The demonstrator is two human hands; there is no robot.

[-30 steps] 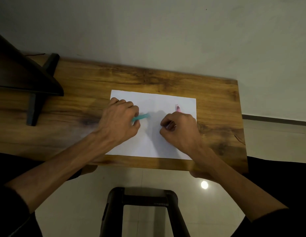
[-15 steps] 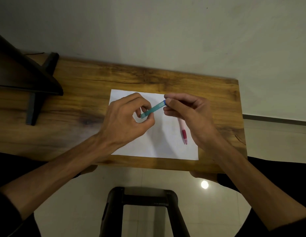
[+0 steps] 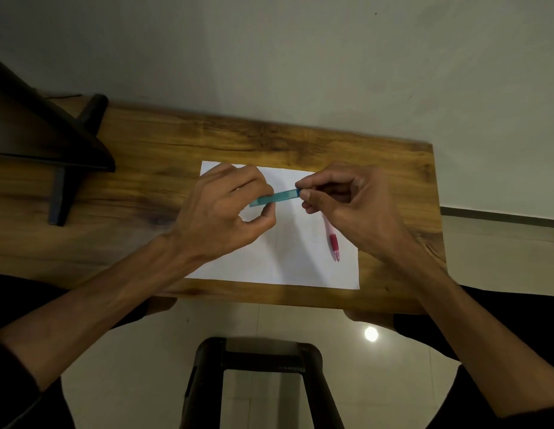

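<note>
A white sheet of paper (image 3: pixel 288 252) lies on the wooden table (image 3: pixel 164 168). Above the paper, both hands hold a slim teal pen (image 3: pixel 277 197). My left hand (image 3: pixel 223 212) grips its left part with curled fingers. My right hand (image 3: pixel 347 205) pinches its right end between thumb and fingertips. A red pen (image 3: pixel 333 243) lies on the paper under my right hand, its tip pointing toward me; its upper part is hidden by the hand.
A dark shelf with a black bracket (image 3: pixel 62 193) stands at the table's left. The grey wall (image 3: pixel 300 57) runs right behind the table. A black stool frame (image 3: pixel 257 360) stands on the tiled floor below the table's near edge.
My right hand let go of the red pen, which now lies on the paper, and moved up to pinch the teal pen's end. My left hand lifted the teal pen off the paper.
</note>
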